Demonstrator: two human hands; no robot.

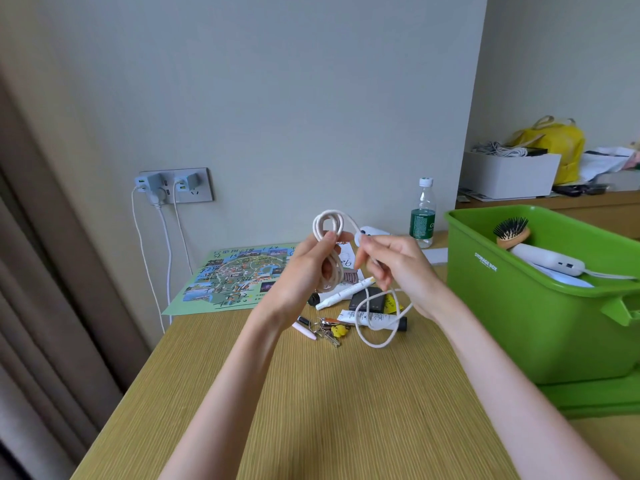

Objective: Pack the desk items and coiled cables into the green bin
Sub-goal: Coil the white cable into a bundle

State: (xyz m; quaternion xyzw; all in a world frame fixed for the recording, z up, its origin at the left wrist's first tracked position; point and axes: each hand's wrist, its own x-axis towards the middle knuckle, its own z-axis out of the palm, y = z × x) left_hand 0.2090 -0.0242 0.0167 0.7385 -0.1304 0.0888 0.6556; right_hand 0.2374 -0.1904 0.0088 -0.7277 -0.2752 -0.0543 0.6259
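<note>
Both hands up over the desk (311, 393), working a white cable (330, 251). L hand (304, 268) is closed round the coiled part, thumb and fingers pinching the loops, which stick up above the fist and hang below it. R hand (391, 268) pinches the loose end between thumb and forefinger, other fingers half curled; rest of the cable droops from it in a slack loop down to the desk at abt 6 o'clock from that hand. Green bin (519, 306) sits at 3 o'clock of the hands, w/ a hairbrush (512, 232) and a white device (547, 259) inside. On the desk under the hands: white pen (343, 292), black card-like item (369, 299), white tube (370, 318), keys (329, 330). Map sheet (232, 278) lies at 9 o'clock, water bottle (423, 213) at 1 o'clock, near the wall.
</note>
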